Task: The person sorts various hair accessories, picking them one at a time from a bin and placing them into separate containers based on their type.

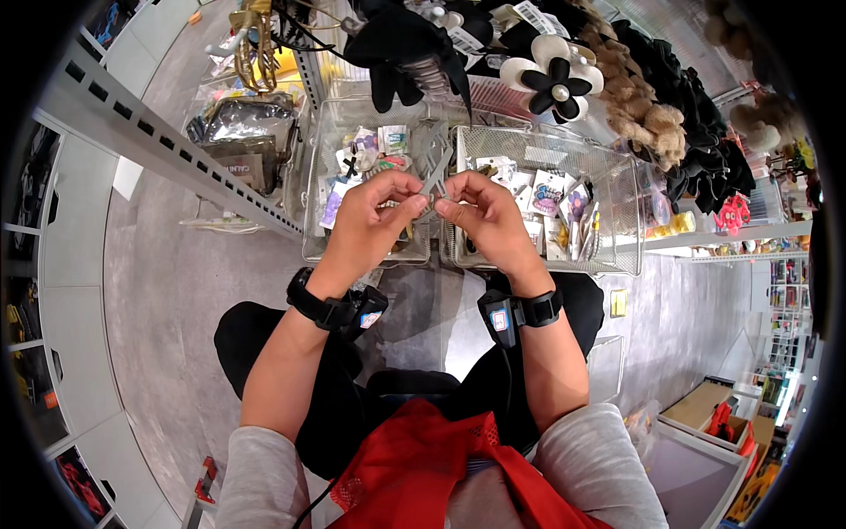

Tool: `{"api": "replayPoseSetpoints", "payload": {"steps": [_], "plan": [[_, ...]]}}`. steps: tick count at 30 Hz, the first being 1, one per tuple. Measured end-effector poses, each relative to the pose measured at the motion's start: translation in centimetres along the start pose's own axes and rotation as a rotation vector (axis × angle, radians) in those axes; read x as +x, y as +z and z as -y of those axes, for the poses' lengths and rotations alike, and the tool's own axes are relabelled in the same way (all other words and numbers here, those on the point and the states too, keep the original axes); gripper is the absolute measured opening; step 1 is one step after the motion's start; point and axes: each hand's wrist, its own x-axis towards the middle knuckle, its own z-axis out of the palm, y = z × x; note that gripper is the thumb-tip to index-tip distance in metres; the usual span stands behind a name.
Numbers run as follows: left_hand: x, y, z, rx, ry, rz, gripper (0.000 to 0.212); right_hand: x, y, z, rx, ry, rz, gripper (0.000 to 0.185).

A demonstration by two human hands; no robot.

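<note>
Both hands meet in front of me, over the gap between two wire mesh baskets. My left hand (385, 210) pinches a thin pale grey strip-like piece (439, 168) between thumb and fingers. Its lower part is also pinched by my right hand (481, 210), with the fingertips of the two hands close together. What exactly the piece is, I cannot tell. The left mesh basket (308, 218) holds small carded accessories, some with purple flowers. In the right mesh basket (631, 225) stand more carded hair accessories (547, 193).
Above the baskets hang black hair claws, a black-and-white flower clip (560, 87) and brown fluffy items (654, 132). A slotted metal upright (165, 142) slants at the left. A yellow packet (618, 303) lies on the floor at right. White drawers (73, 218) line the left side.
</note>
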Motion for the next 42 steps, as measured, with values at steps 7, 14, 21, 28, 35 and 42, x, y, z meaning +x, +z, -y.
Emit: {"api": "replayPoseSetpoints", "payload": {"steps": [7,14,21,28,35,42], "plan": [[0.0,0.0,-0.2,0.091,0.089,-0.056,0.012,0.3,-0.4,-0.7,-0.151,-0.041,-0.070,0.010],[0.4,0.3,0.9,-0.107,0.060,-0.103,0.024,0.6,-0.3,-1.7,0.037,0.035,-0.038,0.009],[0.1,0.6,-1.0,0.349,0.202,-0.048,0.079,0.5,-0.1,-1.1,0.182,0.038,-0.044,0.010],[0.6,-0.7,-1.0,0.798,0.478,0.000,0.080,0.0,-0.1,-1.5,0.064,0.052,0.004,0.014],[0.8,-1.3,-1.0,0.876,0.486,-0.041,0.072,0.0,0.4,-0.8,0.006,0.004,-0.007,0.019],[0.5,-1.1,-1.9,0.745,0.475,-0.175,0.074,0.4,-0.6,-0.7,0.001,-0.047,-0.231,0.027]]}}
